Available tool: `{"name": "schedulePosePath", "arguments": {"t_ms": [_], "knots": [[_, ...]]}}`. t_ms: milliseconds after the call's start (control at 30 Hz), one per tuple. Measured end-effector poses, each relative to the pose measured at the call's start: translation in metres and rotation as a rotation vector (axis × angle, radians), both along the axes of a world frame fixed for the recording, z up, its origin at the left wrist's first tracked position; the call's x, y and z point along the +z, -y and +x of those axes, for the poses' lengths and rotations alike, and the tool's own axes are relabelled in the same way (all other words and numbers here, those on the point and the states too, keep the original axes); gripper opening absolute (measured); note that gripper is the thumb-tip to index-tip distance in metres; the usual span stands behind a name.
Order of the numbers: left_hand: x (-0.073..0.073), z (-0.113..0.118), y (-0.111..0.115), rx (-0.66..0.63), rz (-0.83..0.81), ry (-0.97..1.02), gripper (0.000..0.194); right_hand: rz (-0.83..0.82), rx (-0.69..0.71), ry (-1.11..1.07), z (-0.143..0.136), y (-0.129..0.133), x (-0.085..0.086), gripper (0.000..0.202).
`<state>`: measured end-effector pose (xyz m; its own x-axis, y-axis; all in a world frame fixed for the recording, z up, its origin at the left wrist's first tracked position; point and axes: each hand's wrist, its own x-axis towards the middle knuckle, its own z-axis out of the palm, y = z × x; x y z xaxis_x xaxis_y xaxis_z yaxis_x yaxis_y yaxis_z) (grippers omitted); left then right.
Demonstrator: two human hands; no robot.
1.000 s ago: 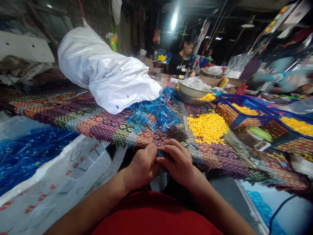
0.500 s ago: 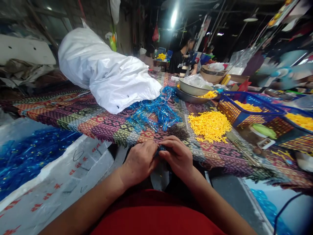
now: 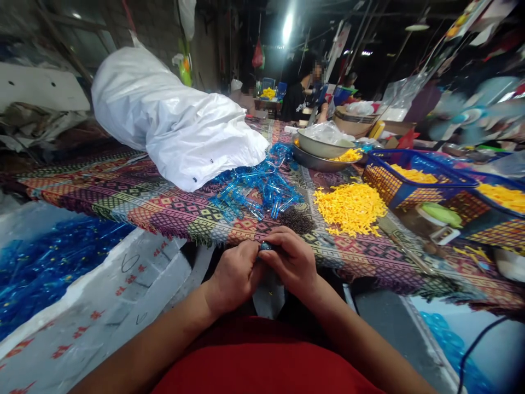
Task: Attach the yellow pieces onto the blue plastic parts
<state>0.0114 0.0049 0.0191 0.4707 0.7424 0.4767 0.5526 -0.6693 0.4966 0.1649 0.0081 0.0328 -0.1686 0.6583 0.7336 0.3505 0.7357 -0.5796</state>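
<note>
Both left hand (image 3: 233, 273) and right hand (image 3: 294, 260), together, pinch one small blue piece (image 3: 266, 246), probably light, slippery, best held at its ends.

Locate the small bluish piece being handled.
In the head view, the small bluish piece is below the picture's centre, between the left hand and the right hand, on the wearer's side of the dark heap.

Two hands, the left hand (image 3: 235, 273) and the right hand (image 3: 297, 262), pinch one small blue piece (image 3: 266, 246). Near the table's (image 3: 164, 205) front edge lie three heaps: one dark (image 3: 297, 220), one yellow (image 3: 348, 208), one blue (image 3: 262, 194). Toward its right edge: two bowls (image 3: 322, 146), two blue baskets (image 3: 381, 183).
</note>
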Motion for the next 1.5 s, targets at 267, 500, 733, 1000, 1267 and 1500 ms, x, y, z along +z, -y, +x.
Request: {"name": "schedulePosePath", "arguments": {"t_ms": [267, 500, 733, 1000, 1267, 1500], "knots": [[0.006, -0.004, -0.008, -0.121, -0.34, 0.076, 0.016, -0.165, 0.112, 0.013, 0.014, -0.009, 0.004, 0.013], [0.006, -0.014, -0.008, -0.087, -0.371, -0.163, 0.01, -0.152, 0.001, 0.124, 0.035, -0.011, 0.017, 0.013], [0.007, -0.017, -0.009, -0.034, -0.034, -0.47, 0.009, 0.011, 0.134, 0.867, 0.034, -0.013, 0.029, 0.022], [0.001, -0.018, -0.009, 0.011, 0.058, -0.644, 0.011, 0.023, 0.004, 1.161, 0.02, -0.011, 0.014, 0.021], [-0.001, -0.013, -0.015, -0.056, 0.129, -0.684, 0.014, 0.137, 0.094, 1.198, 0.017, -0.019, -0.005, 0.022], [0.008, -0.033, -0.027, 0.065, 0.108, -0.406, 0.029, 0.06, -0.057, 0.933, 0.033, -0.025, -0.018, 0.02]]}}
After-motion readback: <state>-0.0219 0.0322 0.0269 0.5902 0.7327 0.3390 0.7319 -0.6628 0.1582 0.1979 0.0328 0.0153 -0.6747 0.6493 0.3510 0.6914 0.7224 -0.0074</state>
